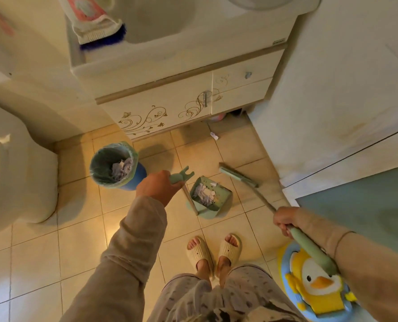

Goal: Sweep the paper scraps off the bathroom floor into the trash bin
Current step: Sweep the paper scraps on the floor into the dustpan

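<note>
My left hand (pixel 157 187) grips the top of a pale green dustpan handle (pixel 181 176). Below it the dustpan (pixel 210 197) sits on the tiled floor, with white paper scraps (pixel 203 194) inside. My right hand (pixel 285 220) is closed on the green broom handle (pixel 309 249); the broom head (pixel 238 174) rests on the floor just right of the dustpan. To the left of the dustpan stands a blue trash bin (pixel 115 166), lined with a green bag and holding crumpled paper. One small scrap (pixel 214 135) lies on the floor near the cabinet.
A sink cabinet (pixel 170 108) stands ahead and a toilet (pixel 16 173) at the left. A white wall or door (pixel 332 112) closes off the right. A penguin-patterned stool (pixel 316 282) sits at the lower right. My slippered feet (pixel 213 252) stand behind the dustpan.
</note>
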{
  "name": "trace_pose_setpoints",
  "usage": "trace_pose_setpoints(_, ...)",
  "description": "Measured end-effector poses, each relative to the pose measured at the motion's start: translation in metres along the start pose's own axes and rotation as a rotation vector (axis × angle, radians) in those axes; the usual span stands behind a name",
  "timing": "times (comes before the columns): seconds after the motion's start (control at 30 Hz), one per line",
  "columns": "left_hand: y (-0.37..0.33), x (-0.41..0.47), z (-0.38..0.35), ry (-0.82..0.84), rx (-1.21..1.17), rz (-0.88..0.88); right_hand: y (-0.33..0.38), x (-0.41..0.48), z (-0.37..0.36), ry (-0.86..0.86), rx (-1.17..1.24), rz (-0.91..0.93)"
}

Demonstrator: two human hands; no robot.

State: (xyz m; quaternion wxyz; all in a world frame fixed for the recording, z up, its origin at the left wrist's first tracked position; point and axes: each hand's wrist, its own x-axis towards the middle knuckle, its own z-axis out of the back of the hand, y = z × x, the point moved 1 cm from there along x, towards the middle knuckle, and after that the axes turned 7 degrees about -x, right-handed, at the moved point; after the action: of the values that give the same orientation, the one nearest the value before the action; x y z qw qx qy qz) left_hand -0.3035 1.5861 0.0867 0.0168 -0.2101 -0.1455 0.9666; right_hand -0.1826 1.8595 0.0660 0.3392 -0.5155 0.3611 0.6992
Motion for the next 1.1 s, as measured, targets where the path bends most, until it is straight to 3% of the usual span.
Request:
trace_pose_setpoints(0.07, 0.003, 0.002, 0.003, -0.001, -0.001, 0.0, -0.007, -0.012, -0.006, 0.03, -0.041, -0.046)
trace_pose_setpoints(0.2, 0.005, 0.006, 0.011, 0.001, -0.018, 0.007, -0.017, -0.023, 0.011, 0.149, 0.296, 0.046)
trace_pose_setpoints(0.33, 0.003, 0.006, 0.014, -0.003, 0.04, -0.04, -0.006, -0.005, 0.041, 0.15, 0.219, -0.071)
trace_pose_setpoints(0.47, 0.003, 0.003, 0.015, -0.017, 0.036, -0.05, 0.0, 0.008, 0.062, 0.123, 0.238, -0.061)
trace_pose_setpoints(0.8, 0.023, -0.005, 0.018, -0.035, -0.037, 0.065, 0.084, 0.02, 0.08, 0.046, 0.495, 0.138)
trace_pose_setpoints(0.93, 0.03, -0.009, 0.012, -0.038, -0.048, 0.145, 0.114, 0.019, 0.071, 0.002, 0.593, 0.311)
trace_pose_setpoints(1.1, 0.034, -0.011, 0.002, -0.001, -0.076, 0.216, 0.142, 0.039, 0.068, -0.08, 0.39, 0.326)
